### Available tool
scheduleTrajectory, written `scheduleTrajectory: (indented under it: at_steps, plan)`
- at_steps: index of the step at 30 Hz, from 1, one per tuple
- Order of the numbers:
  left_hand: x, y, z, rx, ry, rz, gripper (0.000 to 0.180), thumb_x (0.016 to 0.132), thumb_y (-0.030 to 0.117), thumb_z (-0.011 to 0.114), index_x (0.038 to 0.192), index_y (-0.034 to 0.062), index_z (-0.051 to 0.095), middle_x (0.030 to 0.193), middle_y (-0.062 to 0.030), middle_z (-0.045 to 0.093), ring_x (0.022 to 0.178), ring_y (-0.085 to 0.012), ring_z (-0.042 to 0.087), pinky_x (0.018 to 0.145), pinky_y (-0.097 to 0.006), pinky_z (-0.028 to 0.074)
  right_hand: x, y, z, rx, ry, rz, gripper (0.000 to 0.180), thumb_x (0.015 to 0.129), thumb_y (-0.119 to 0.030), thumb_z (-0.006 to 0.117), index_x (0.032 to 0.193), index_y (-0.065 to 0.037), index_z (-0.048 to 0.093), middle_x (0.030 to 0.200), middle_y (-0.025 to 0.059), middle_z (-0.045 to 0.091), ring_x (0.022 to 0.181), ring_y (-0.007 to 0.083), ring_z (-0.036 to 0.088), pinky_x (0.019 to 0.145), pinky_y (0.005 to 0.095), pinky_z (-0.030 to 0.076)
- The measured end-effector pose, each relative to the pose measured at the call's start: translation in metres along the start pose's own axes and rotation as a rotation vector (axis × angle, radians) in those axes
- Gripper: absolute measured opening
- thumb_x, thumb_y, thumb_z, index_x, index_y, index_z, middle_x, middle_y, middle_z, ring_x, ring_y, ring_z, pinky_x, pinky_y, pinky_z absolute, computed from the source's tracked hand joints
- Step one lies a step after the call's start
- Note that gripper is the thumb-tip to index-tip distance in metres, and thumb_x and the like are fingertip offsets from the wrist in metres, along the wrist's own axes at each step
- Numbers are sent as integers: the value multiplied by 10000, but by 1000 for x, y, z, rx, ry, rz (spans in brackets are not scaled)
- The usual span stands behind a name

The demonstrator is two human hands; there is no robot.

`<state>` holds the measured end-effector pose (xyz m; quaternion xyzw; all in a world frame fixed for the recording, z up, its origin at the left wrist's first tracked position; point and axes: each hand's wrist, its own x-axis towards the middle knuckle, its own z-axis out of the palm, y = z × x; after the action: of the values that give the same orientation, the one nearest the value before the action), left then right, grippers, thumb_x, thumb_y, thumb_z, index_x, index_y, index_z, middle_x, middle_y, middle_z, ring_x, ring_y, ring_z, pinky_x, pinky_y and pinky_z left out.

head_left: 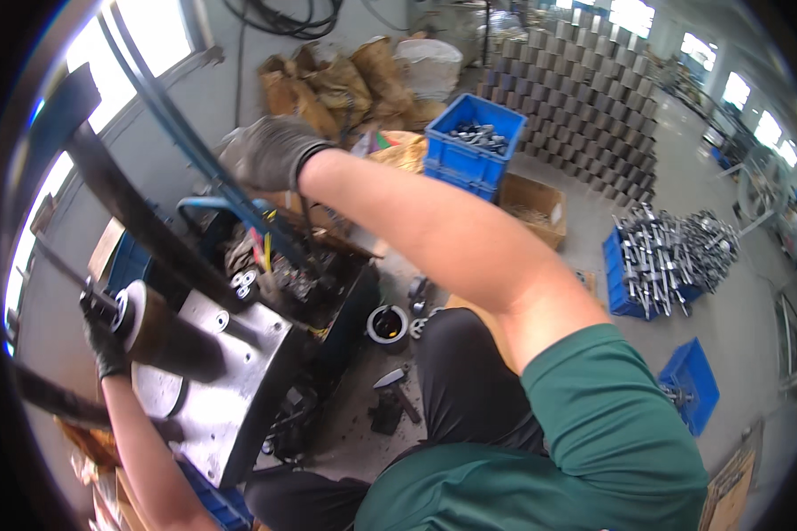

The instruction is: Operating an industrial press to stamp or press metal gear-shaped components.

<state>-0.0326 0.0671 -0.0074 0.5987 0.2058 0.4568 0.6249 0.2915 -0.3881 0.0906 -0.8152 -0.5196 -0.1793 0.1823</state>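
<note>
At the left, my gloved left hand [106, 343] is closed around a metal rod end [100, 305] at the tip of a thick dark cylinder [173, 341]. The cylinder lies above a bright steel plate [230, 411] with round holes. Up at centre left, my gloved right hand [274, 152] is closed beside a long blue bar [181, 146]; its fingertips are partly hidden. A thin upright metal lever [307, 221] shows below that hand. Small metal rings [243, 281] sit at the plate's far edge.
Blue crates hold metal parts [476, 164] ahead and rods [669, 261] at the right. Stacked metal tubes [576, 97] rise behind them. A white-rimmed bucket [387, 327] and a hammer [391, 376] are on the floor near my knee. Brown sacks [336, 84] lean on the wall.
</note>
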Motion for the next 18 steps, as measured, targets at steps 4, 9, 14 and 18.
scheduleTrajectory:
  at_steps: [4,9,14,18]
  plan:
    - [-24,6,27,314,324,524,261,1129,251,614,1257,44,707,1100,-55,735,1020,-171,707,955,-341,562,-11,6,-3,27,119,-75,374,942,-409,647,1027,-77,797,1044,217,788,1022,402,764,934,509,593]
    - [-143,-23,99,820,267,1047,300,945,31,676,1244,52,686,1233,-182,676,1199,-363,648,1056,-460,510,-9,2,-1,21,124,35,335,952,-321,606,1029,-47,783,1000,243,775,984,420,754,939,521,583]
    - [-225,-82,151,1196,-205,899,417,795,135,822,1193,163,702,1381,-91,648,1309,-372,591,1091,-536,449,-9,2,-2,43,55,120,352,948,-304,583,1103,-63,788,1013,239,778,997,400,756,958,510,583]
    - [-226,-112,153,1313,-157,670,313,864,244,822,1159,186,735,1368,-114,669,1320,-390,583,1099,-536,439,-18,1,-5,51,81,121,346,951,-299,588,1111,-60,781,999,236,777,987,391,760,952,493,590]
